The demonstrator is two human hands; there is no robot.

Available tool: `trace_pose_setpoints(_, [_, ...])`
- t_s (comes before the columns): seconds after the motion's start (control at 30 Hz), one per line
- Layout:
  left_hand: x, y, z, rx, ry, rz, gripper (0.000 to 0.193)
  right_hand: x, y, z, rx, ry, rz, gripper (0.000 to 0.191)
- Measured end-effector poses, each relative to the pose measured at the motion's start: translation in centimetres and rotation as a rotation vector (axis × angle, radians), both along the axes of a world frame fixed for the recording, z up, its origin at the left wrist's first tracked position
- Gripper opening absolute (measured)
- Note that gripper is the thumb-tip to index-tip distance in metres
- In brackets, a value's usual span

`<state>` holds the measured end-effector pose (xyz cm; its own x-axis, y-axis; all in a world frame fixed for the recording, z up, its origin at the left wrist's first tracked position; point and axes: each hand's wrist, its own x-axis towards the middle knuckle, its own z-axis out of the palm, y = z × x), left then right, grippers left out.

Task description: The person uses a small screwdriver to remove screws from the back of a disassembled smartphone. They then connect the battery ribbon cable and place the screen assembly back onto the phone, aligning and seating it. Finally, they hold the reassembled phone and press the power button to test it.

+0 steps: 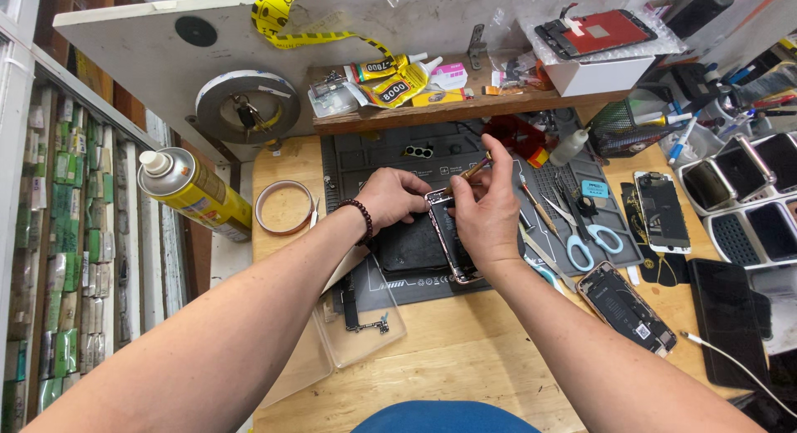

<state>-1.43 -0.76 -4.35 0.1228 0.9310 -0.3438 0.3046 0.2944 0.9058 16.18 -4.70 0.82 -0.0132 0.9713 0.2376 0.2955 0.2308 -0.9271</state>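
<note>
Opened phone (pixel 452 249) lies on the dark mat (pixel 398 163), mid-bench (pixel 465 358). Left hand (pixel 390 196) is closed on its top edge, steadying it. Right hand (pixel 486 205) pinches a thin tool (pixel 466 174), probably a screwdriver, over the top corner. Disassembly partway; internals still inside.

The opened phone (pixel 452 242) lies flat with its back shell facing up and its insides exposed, a shiny metal frame running around its edge. Its top end sits under the left hand's fingertips; the rest lies beneath the right hand. The thin brown-handled screwdriver (pixel 470 172) slants between the right hand's fingers, tip down at the phone's top end.
</note>
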Motion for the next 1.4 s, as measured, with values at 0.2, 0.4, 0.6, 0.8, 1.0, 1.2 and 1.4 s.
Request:
trace_pose_setpoints(0.2, [0.04, 0.07, -0.06, -0.001, -0.001, 0.006, 0.029, 0.00, 0.00, 0.05, -0.013, -0.016, -0.006, 0.069])
trace_pose_setpoints(0.4, [0.09, 0.02, 0.28, -0.010, 0.004, 0.005, 0.030, -0.09, -0.02, 0.19, -0.011, -0.026, -0.018, 0.069])
trace_pose_setpoints(0.6, [0.17, -0.12, 0.71, -0.010, 0.017, -0.004, 0.029, -0.11, 0.00, 0.45, -0.035, -0.029, -0.019, 0.068])
trace_pose_setpoints(0.8, [0.09, -0.24, 0.61, 0.002, 0.018, 0.001, 0.028, -0.19, -0.03, 0.34, -0.037, -0.046, -0.024, 0.068])
trace_pose_setpoints(1.0, [0.14, 0.03, 0.12, -0.003, -0.003, -0.002, 0.028, -0.12, 0.08, 0.00, 0.068, -0.157, -0.044, 0.068])
trace_pose_setpoints(1.2, [0.10, 0.10, -0.18, 0.008, 0.003, -0.007, 0.028, 0.07, 0.01, -0.28, 0.142, -0.266, -0.027, 0.065])
trace_pose_setpoints(1.4, [0.20, 0.33, -0.06, 0.000, 0.017, 0.000, 0.025, 0.22, -0.08, -0.38, 0.213, -0.298, 0.031, 0.065])
